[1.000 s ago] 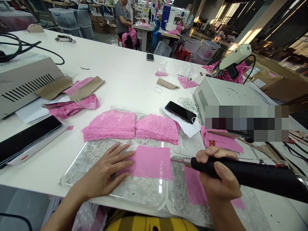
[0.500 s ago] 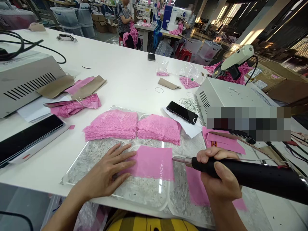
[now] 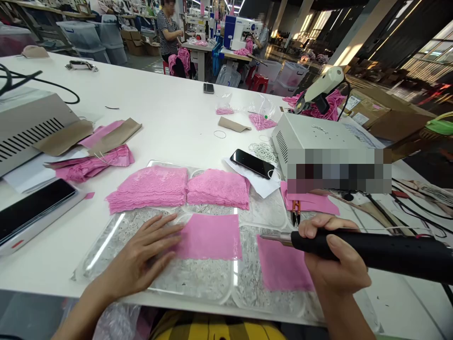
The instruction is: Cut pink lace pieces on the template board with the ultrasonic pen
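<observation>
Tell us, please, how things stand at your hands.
Left hand open at left edge of middle pink cloth. Right hand gripping black tool, tip right of cloth. Two lace stacks beyond, not covering it.

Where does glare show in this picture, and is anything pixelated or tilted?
In the head view, white glare streaks cross the clear plastic, one below the flat pink cloth's lower right corner; sunlight brightens a far pillar; pixelation covers part of the right-hand gray box; the white table's far edge slopes down rightward.
</observation>
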A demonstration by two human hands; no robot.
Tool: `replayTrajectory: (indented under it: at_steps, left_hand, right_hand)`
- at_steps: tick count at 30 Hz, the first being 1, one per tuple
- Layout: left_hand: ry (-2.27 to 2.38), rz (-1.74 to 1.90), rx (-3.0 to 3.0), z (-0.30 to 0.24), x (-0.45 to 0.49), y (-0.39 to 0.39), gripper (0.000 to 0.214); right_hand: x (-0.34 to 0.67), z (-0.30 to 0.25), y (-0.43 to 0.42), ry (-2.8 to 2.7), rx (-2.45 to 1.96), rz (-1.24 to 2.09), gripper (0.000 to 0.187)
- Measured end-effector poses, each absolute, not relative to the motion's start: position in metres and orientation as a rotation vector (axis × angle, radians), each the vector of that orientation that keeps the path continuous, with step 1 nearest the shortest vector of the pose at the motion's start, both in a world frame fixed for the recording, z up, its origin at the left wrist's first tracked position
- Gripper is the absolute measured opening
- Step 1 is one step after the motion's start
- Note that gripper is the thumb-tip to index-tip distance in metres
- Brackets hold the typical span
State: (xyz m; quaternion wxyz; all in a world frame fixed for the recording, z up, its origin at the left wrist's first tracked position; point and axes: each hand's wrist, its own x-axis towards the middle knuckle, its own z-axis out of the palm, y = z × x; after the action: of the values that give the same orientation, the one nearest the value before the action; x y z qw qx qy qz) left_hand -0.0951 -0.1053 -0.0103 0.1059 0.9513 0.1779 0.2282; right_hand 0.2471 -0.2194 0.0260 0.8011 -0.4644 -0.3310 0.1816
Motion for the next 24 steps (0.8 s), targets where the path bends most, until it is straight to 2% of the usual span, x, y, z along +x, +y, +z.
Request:
replayTrajectory:
  at_steps: [9, 24]
  left_hand:
    - [0.195, 0.551, 2.776, 0.003, -0.014, -0.172, 0.032]
    - [0.062, 0.351, 2.797, 0.000, 0.033, -0.179, 0.034]
  right_hand:
    - [0.247, 0.018, -0.222, -0.731, -0.912, 0.442, 0.009]
    - [0.249, 0.012, -0.219, -0.767, -0.856, 0.434, 0.010]
